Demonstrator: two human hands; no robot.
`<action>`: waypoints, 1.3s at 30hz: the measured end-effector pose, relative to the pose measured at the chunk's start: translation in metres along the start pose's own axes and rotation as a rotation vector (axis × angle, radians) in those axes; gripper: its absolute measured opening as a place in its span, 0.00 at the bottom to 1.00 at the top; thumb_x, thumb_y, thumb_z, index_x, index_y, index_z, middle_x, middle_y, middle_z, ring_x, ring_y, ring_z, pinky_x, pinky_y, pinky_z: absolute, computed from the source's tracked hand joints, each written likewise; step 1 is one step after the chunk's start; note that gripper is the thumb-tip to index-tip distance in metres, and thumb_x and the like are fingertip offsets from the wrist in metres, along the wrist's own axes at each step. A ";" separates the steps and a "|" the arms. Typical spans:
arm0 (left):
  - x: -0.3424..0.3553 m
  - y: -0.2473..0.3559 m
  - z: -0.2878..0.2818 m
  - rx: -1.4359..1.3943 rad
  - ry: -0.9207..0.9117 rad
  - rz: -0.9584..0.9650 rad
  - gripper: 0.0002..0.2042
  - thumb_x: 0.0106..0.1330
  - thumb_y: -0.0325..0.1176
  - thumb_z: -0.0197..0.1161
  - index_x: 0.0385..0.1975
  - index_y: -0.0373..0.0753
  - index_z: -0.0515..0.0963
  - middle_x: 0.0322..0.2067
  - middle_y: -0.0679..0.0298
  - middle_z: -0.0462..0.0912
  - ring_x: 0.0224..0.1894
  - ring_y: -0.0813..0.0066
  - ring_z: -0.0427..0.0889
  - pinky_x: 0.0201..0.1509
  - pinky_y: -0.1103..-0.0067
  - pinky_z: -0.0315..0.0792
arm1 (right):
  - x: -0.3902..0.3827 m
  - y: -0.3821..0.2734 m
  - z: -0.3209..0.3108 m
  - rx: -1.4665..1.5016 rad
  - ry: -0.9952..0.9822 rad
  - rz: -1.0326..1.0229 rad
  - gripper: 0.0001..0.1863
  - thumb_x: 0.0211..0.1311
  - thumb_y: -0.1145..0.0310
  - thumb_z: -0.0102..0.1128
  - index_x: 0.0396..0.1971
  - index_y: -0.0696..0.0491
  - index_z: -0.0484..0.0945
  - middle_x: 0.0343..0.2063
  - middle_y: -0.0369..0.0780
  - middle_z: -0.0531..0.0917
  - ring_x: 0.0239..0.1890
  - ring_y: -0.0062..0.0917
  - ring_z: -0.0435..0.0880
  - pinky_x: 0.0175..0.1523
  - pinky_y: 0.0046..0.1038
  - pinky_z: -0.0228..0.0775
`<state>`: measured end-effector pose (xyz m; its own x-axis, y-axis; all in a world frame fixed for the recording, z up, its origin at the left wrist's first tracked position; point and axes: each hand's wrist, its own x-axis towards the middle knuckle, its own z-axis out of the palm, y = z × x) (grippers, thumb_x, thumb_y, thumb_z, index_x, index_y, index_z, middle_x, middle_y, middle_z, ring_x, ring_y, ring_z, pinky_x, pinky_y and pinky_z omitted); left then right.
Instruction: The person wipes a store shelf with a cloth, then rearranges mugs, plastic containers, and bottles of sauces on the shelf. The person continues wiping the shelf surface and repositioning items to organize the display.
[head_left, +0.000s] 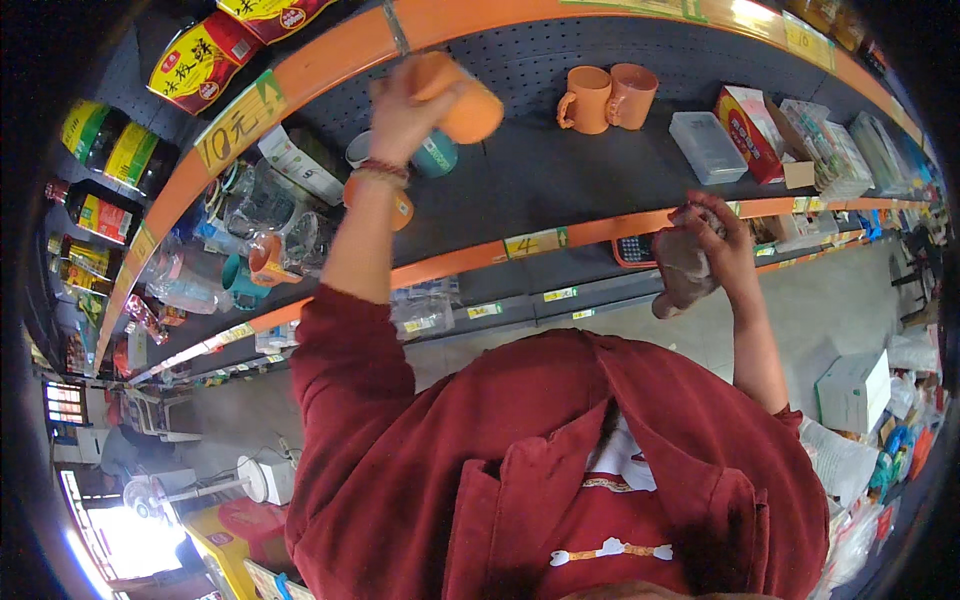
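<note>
An orange mug [465, 105] is raised above the dark shelf in my left hand [405, 115], whose fingers wrap round it. Below it stand a teal mug [436, 155], a pale cup [360, 146] and another orange mug [398, 206], partly hidden by my wrist. My right hand [728, 240] grips a crumpled grey-brown cloth [678, 275] just in front of the shelf's orange front edge. Two orange mugs [585, 95] stand side by side at the back of the shelf.
The orange shelf rail [590, 226] runs below both hands. Right along the shelf are a clear plastic box [708, 145] and a red carton [750, 130]; left are bagged cups [260, 210] and bottles [105, 215]. A white box [850, 390] and fan [150, 498] are lower down.
</note>
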<state>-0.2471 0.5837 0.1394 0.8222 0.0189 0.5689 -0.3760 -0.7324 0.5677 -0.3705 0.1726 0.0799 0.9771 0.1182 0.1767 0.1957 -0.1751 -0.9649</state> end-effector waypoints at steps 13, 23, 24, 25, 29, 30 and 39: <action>0.018 0.013 0.157 0.391 -0.108 -0.428 0.51 0.36 0.66 0.62 0.55 0.30 0.59 0.54 0.46 0.59 0.58 0.48 0.55 0.60 0.62 0.54 | -0.037 0.040 -0.035 -0.138 0.121 0.060 0.17 0.53 0.68 0.59 0.45 0.54 0.74 0.38 0.37 0.78 0.40 0.19 0.75 0.47 0.22 0.66; 0.030 -0.016 0.139 0.318 -0.424 -0.091 0.42 0.42 0.49 0.63 0.59 0.38 0.56 0.56 0.47 0.57 0.59 0.50 0.58 0.60 0.67 0.58 | -0.033 0.058 -0.051 0.016 0.132 0.163 0.16 0.55 0.68 0.58 0.44 0.55 0.74 0.36 0.35 0.78 0.38 0.17 0.75 0.44 0.21 0.67; 0.032 -0.016 0.137 0.272 -0.476 -0.067 0.40 0.43 0.47 0.62 0.59 0.41 0.58 0.56 0.46 0.56 0.59 0.49 0.58 0.60 0.67 0.58 | -0.031 0.058 -0.051 0.000 0.131 0.157 0.16 0.55 0.68 0.57 0.44 0.55 0.74 0.36 0.35 0.78 0.38 0.17 0.75 0.45 0.21 0.67; 0.031 -0.017 0.137 0.311 -0.441 -0.083 0.38 0.43 0.47 0.62 0.57 0.42 0.60 0.55 0.46 0.57 0.57 0.49 0.60 0.59 0.67 0.60 | -0.029 0.057 -0.050 -0.016 0.129 0.150 0.15 0.55 0.69 0.57 0.43 0.55 0.74 0.35 0.35 0.79 0.39 0.17 0.75 0.45 0.21 0.67; 0.026 -0.024 0.147 0.395 -0.260 -0.114 0.33 0.44 0.46 0.64 0.53 0.42 0.66 0.51 0.47 0.61 0.52 0.48 0.66 0.55 0.67 0.65 | -0.021 0.047 -0.041 -0.001 0.099 0.144 0.14 0.55 0.69 0.55 0.42 0.56 0.74 0.35 0.36 0.79 0.39 0.18 0.75 0.46 0.21 0.66; 0.025 -0.020 0.150 0.396 -0.207 -0.113 0.32 0.44 0.47 0.64 0.52 0.41 0.66 0.49 0.47 0.62 0.51 0.48 0.67 0.53 0.67 0.66 | -0.020 0.049 -0.040 -0.007 0.091 0.125 0.14 0.55 0.70 0.55 0.42 0.56 0.74 0.35 0.36 0.79 0.39 0.18 0.75 0.46 0.21 0.66; 0.032 -0.011 0.168 0.457 -0.263 -0.232 0.34 0.42 0.50 0.64 0.49 0.36 0.67 0.49 0.48 0.63 0.51 0.53 0.68 0.52 0.67 0.68 | -0.024 0.057 -0.034 0.033 0.086 0.188 0.16 0.55 0.67 0.59 0.43 0.57 0.74 0.34 0.37 0.80 0.38 0.19 0.77 0.45 0.22 0.68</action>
<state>-0.1452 0.4781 0.0513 0.9617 0.0874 0.2600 0.0018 -0.9499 0.3124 -0.3800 0.1265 0.0269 1.0000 0.0021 0.0078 0.0081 -0.1541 -0.9880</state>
